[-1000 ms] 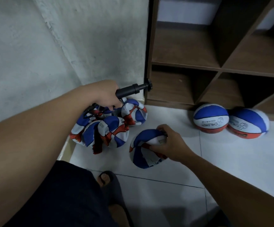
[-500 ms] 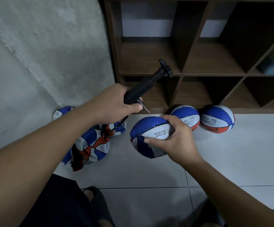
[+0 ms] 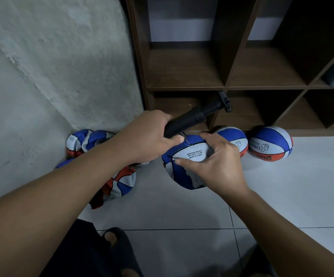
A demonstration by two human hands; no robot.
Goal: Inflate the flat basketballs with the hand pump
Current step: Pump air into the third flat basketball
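My right hand (image 3: 216,166) grips a flat blue-and-white basketball (image 3: 182,172), lifted off the floor, its white panel with printed text facing me. My left hand (image 3: 148,136) grips the barrel of a black hand pump (image 3: 194,117), whose handle points up and right toward the shelf. The pump's thin needle touches the ball at the top edge of the white panel. A heap of flat basketballs (image 3: 120,180) lies on the floor under my left forearm, partly hidden by it.
Two inflated blue, white and orange basketballs (image 3: 234,140) (image 3: 271,143) rest against the base of a dark wooden cubby shelf (image 3: 226,88). A rough grey wall (image 3: 52,66) stands at left. My sandalled foot (image 3: 118,246) is on the pale tiled floor (image 3: 282,196).
My right hand lifted the flat ball from the floor. My left hand brought the pump over from the heap, and its needle now meets the ball.
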